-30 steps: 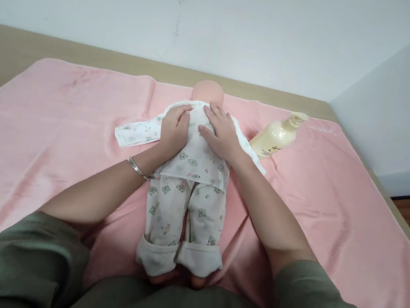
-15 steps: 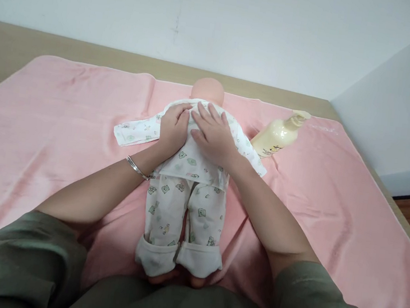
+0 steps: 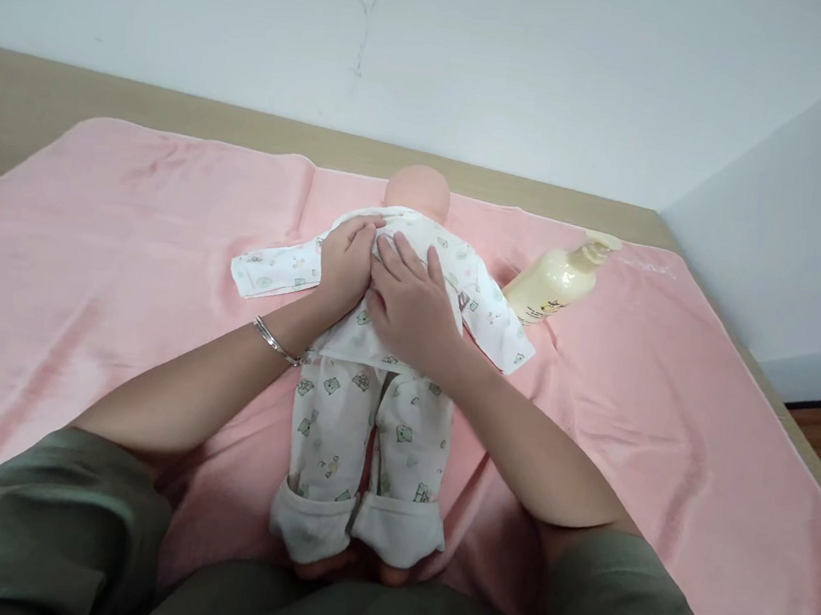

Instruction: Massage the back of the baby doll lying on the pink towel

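Note:
A baby doll (image 3: 418, 191) lies lengthwise on a pink blanket (image 3: 115, 309), its smooth bald head away from me and no face showing. It wears a white printed shirt (image 3: 496, 314) and matching trousers (image 3: 334, 429) with turned-up cuffs. My left hand (image 3: 347, 259) is curled at the left side of the doll's upper body, closed on the shirt; some of its fingertips are hidden. Flat on the middle of the shirt rests my right hand (image 3: 415, 303), open with fingers spread, its thumb side close to the left hand.
A pale yellow pump bottle (image 3: 554, 281) leans over on the blanket, right of the doll, near its sleeve. The blanket covers most of a wooden tabletop (image 3: 22, 95). A white wall (image 3: 489, 56) stands behind, and another rises at the right.
My right hand has slid slightly down and left over the shirt, closer to my left hand. The shirt's right sleeve has shifted a little. My left hand stays at the doll's side.

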Available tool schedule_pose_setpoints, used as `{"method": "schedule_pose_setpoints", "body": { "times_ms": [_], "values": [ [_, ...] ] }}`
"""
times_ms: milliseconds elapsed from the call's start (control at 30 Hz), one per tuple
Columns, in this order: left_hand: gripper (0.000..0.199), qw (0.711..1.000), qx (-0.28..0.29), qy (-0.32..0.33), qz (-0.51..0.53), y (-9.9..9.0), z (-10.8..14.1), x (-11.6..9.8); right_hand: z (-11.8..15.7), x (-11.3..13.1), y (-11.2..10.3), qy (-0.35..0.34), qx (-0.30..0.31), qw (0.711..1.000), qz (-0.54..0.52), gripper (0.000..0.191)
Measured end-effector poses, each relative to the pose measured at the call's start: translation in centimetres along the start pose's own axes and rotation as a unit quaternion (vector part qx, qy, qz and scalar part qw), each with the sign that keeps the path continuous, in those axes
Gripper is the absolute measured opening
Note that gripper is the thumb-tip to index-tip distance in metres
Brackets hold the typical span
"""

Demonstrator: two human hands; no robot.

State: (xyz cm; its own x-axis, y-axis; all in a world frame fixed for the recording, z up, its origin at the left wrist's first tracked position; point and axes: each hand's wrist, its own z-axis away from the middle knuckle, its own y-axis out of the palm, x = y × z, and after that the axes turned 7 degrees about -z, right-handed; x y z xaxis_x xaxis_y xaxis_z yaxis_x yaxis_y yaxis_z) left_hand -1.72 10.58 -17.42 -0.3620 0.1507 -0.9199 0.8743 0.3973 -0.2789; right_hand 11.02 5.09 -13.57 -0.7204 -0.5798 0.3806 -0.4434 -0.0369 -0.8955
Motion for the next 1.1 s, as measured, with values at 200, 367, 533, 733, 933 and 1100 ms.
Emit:
{"method": "schedule_pose_setpoints", "body": {
  "times_ms": [200,367,533,733,933,1100],
  "values": [
    [0.032,0.999,-0.003,0.03,-0.026,-0.2,0.3,-0.6,-3.0,-6.2,-1.7,0.2,-0.054,0.977,-0.047,0.061],
    [0.032,0.999,-0.008,0.038,-0.025,-0.1,0.4,-0.5,-1.8,-4.5,-1.0,0.223,-0.074,0.972,-0.011,0.062],
    [0.031,0.999,-0.005,0.015,-0.033,-0.1,0.2,-0.6,0.3,0.2,0.4,0.082,-0.049,0.995,0.022,0.06],
    [0.032,0.999,0.0,0.031,-0.04,-0.2,0.3,-0.6,-1.8,-3.0,-0.9,0.09,-0.01,0.996,-0.018,0.057],
    [0.031,0.998,-0.003,0.04,-0.052,-0.1,0.3,-0.3,-1.4,-2.2,-1.3,0.182,-0.011,0.983,0.012,0.068],
    [0.032,0.999,0.0,0.013,-0.052,0.0,0.0,-0.3,1.0,1.7,0.1,0.063,0.011,0.997,0.053,0.069]
  ]
}}
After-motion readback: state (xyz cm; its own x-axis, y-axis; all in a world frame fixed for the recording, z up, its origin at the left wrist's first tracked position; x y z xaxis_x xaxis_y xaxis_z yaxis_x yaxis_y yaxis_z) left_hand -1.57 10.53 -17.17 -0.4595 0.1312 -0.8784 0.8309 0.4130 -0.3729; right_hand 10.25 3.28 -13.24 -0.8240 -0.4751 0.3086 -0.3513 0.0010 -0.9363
